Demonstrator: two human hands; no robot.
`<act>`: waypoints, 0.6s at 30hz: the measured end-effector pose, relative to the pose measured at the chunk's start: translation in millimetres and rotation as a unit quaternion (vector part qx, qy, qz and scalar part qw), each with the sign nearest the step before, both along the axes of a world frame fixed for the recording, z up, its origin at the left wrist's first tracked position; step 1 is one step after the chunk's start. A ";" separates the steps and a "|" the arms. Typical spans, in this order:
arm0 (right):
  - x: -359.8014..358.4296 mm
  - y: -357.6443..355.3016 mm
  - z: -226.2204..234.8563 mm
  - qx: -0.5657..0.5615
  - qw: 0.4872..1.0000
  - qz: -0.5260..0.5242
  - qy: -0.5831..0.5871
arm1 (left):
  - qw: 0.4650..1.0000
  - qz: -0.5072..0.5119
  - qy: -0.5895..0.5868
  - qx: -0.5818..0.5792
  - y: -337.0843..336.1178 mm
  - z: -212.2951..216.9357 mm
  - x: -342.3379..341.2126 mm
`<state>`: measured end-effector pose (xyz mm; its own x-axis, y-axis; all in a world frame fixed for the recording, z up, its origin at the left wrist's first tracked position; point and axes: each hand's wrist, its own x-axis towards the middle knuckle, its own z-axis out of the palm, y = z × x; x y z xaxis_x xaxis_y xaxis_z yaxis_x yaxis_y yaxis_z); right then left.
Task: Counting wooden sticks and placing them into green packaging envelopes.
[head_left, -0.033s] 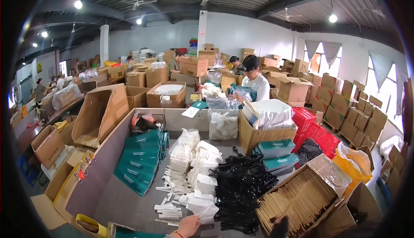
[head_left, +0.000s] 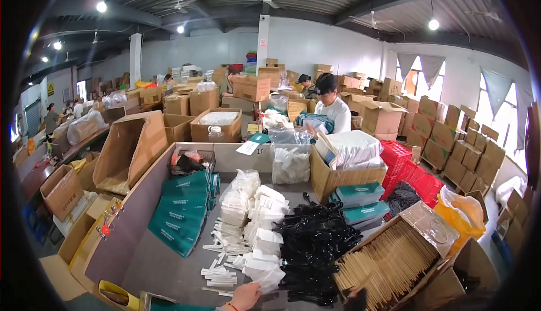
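Note:
My left hand, with a red band at the wrist, is closed at the fingertips on a thin white packet. That packet lies at the near end of the heap of white packets. Low over the near edge of a carton of thin wooden sticks is my right hand, dark and partly cut off by shadow. It appears closed on a wooden stick, though the fingers are blurred. Between the hands lies a pile of glossy black plastic pieces. White strips lie beside my left hand.
Green printed sleeves are fanned out at left along the table's low wall. Green packs, a carton of white bags and red crates stand at right. A person in white works across the table.
My right hand has moved slightly left and down with the stick, which rises less high over the carton. My left hand stays on the white packet. The view has shifted a little.

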<state>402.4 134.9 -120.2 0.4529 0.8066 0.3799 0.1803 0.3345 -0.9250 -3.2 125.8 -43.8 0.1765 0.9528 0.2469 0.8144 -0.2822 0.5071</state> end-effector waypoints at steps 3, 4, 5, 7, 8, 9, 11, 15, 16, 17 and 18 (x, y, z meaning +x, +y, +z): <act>-41.1 -42.0 -210.5 -0.122 0.785 0.017 -0.608 | 1.000 0.000 -0.023 -0.020 -21.3 28.5 1.6; -60.0 -49.4 -188.7 -0.245 0.845 0.070 -0.470 | 1.000 0.000 -0.013 -0.023 -32.3 38.3 1.4; -70.7 -48.1 -134.3 -0.361 0.869 0.112 -0.319 | 0.996 -0.017 -0.081 -0.040 -42.9 56.5 5.2; -86.7 -46.1 -64.0 -0.262 0.905 0.060 -0.329 | 0.984 -0.026 -0.157 -0.073 -63.1 65.3 8.2; -91.4 -42.7 -36.4 -0.153 0.931 0.007 -0.331 | 0.994 -0.059 -0.069 -0.059 -70.2 62.8 5.8; -90.8 -28.0 -17.8 -0.169 0.924 0.010 -0.344 | 0.994 -0.094 0.019 -0.046 -79.0 58.9 3.8; -103.3 -14.1 60.3 -0.181 0.930 0.058 -0.315 | 0.981 -0.106 0.161 -0.017 -84.7 16.2 -2.0; -115.0 -4.4 108.1 -0.149 0.962 0.101 -0.206 | 0.994 0.002 0.097 0.042 -94.7 41.6 5.4; -111.2 1.0 109.1 -0.167 0.959 0.114 -0.196 | 0.997 0.007 0.078 0.025 -97.0 51.7 5.1; -112.6 3.7 117.0 -0.142 0.956 0.103 -0.235 | 0.998 0.016 0.064 0.016 -100.3 58.6 3.3; -114.5 7.7 119.0 -0.098 0.965 0.150 -0.190 | 0.998 0.020 0.063 0.001 -102.8 53.3 1.1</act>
